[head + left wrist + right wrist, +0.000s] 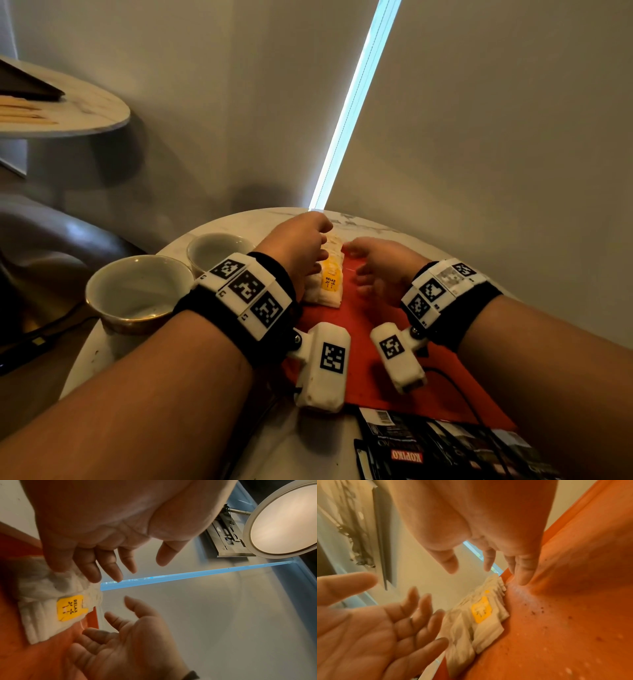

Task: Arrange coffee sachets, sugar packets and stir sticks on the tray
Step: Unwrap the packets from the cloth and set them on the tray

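Our hands, left hand [301,250] and right hand [378,265], hang released, flanking the white sachets [327,277] stacked at the far left of the red tray [376,308]. We judge them light, soft and slippery; pinch the stack's long edges.

Head view downward; wrist views close, sharing white packets [51,601].

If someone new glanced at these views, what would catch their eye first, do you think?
Probably the red tray on the marble table, with a row of white packets at its far left, one bearing a yellow RELAX label. The left hand and right hand hover open either side of them. Dark coffee sachets lie nearest.
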{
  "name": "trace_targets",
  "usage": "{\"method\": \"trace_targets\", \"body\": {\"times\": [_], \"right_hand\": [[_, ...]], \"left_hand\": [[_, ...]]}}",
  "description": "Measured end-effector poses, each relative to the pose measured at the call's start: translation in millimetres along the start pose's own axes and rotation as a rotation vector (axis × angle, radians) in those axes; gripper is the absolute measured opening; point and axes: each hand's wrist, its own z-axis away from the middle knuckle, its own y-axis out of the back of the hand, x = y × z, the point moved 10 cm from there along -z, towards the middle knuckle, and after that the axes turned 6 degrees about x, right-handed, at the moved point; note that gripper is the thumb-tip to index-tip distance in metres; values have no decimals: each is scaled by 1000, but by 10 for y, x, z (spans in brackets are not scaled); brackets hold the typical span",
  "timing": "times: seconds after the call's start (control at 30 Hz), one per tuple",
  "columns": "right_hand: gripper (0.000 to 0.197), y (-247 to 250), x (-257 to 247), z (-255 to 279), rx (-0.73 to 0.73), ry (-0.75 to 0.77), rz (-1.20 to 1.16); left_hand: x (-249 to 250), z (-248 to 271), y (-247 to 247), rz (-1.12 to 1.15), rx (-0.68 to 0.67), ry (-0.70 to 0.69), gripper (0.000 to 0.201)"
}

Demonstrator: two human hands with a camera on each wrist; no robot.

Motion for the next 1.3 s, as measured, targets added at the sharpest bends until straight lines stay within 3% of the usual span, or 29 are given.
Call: {"method": "trace_targets", "body": {"times": [0.13, 0.3, 0.37, 0.53, 0.73, 0.97, 1.13, 1.3], "right_hand": [[42, -134, -54, -8, -132, -52, -273], [45, -246, -86, -64, -198, -39, -359], [53, -241, -94, -92, -185, -30, -361], [42, -139, -100, -165, -52, -40, -352], [63, -228, -178, -201, -98, 35, -312], [56, -242, -135, -135, -156, 18, -372], [74, -115, -84, -51, -143, -14, -399], [69, -133, -1, 47, -192, -42, -421]], "left_hand": [[-51, -8, -11, -1, -28, 65, 27], [-90, 6, 1, -3, -15, 89, 29], [-82, 4, 14, 22, -1, 85, 30], [-67, -8, 14, 80, 9, 94, 29], [-74, 19, 50, 112, 39, 116, 30], [65, 75, 48, 216, 22, 47, 41], [105, 113, 34, 260, -2, 27, 43], [120, 116, 56, 259, 9, 10, 41]]}}
